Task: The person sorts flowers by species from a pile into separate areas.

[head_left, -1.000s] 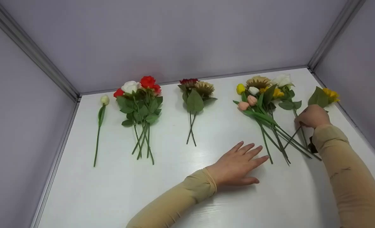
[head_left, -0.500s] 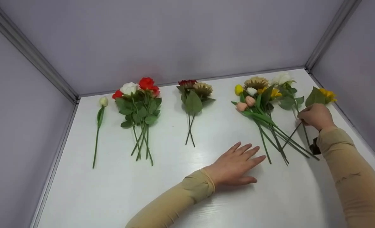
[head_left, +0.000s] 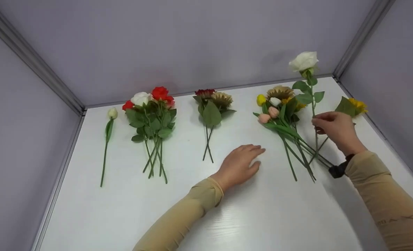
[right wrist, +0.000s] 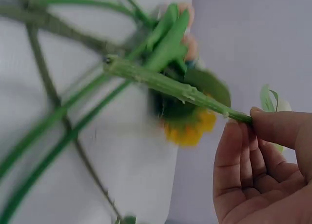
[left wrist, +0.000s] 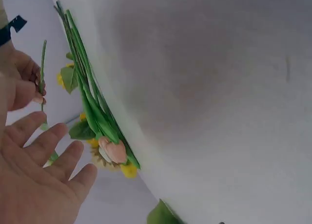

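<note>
My right hand pinches the green stem of a white rose between thumb and fingertips. The rose stands upright above the right-hand pile, its bloom in front of the back wall. In the right wrist view the stem's cut end points away from the pinching fingers. My left hand is over the middle of the table with fingers extended, holding nothing. Close to its right lie pink tulips, a yellow tulip, a white tulip and a beige sunflower.
A yellow sunflower lies at the right edge. Left of centre are red roses with a white rose. A dark red flower and a beige one cross stems mid-table. One white tulip lies far left. Walls enclose the table.
The white rose has been lifted from the right-hand pile to upright, in my right hand, which moved slightly left. My left hand has drawn back leftward and up the table.
</note>
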A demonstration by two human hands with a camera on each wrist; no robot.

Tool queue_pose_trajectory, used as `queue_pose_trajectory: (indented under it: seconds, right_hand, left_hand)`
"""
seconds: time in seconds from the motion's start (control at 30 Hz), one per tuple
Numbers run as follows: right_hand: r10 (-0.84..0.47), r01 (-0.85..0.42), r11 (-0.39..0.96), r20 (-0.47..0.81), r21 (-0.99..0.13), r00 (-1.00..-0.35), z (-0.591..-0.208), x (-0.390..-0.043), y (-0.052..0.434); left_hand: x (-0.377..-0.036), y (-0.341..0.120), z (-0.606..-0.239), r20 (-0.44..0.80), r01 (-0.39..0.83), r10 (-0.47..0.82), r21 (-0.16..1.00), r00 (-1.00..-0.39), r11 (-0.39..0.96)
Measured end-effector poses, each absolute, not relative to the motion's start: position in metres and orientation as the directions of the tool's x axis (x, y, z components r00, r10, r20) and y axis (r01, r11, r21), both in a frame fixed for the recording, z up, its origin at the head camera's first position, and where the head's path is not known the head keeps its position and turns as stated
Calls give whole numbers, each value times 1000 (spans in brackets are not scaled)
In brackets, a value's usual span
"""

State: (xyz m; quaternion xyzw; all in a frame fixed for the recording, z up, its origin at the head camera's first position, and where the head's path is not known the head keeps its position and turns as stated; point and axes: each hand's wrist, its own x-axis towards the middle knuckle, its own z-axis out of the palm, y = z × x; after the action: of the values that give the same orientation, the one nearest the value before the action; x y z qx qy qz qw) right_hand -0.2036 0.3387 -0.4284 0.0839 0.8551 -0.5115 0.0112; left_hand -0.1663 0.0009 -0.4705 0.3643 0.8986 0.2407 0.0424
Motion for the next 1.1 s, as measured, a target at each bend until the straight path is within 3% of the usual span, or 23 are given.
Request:
queue_pose_trajectory:
  seconds: [0.13,0.27,0.43,0.6,1.1]
  right_hand:
    - [77,151,387,-131,-910,-988,-426,-200,289]
    - [0,132,299,-139,-945,-990,-429,-198,235]
    - [-92,87,205,-107,-975,-990,-441,-192,174]
    - [-158,101,160,-126,-982,-979,-452,-187,135]
    - [-210,140,95,-158,-986,-965,-467,-176,112]
  left_hand:
    - [-182,-16,-460,78,328,459,805,-885,495]
    - [-196,-30,-452,15,99,313,962,-950,256]
    - [-208,-43,-445,-71,-61,224,997,-972,49]
    - [-210,-54,-445,-150,-152,142,988,-978,-1]
    - [-210,-66,-453,-204,-220,124,965,-971,-139]
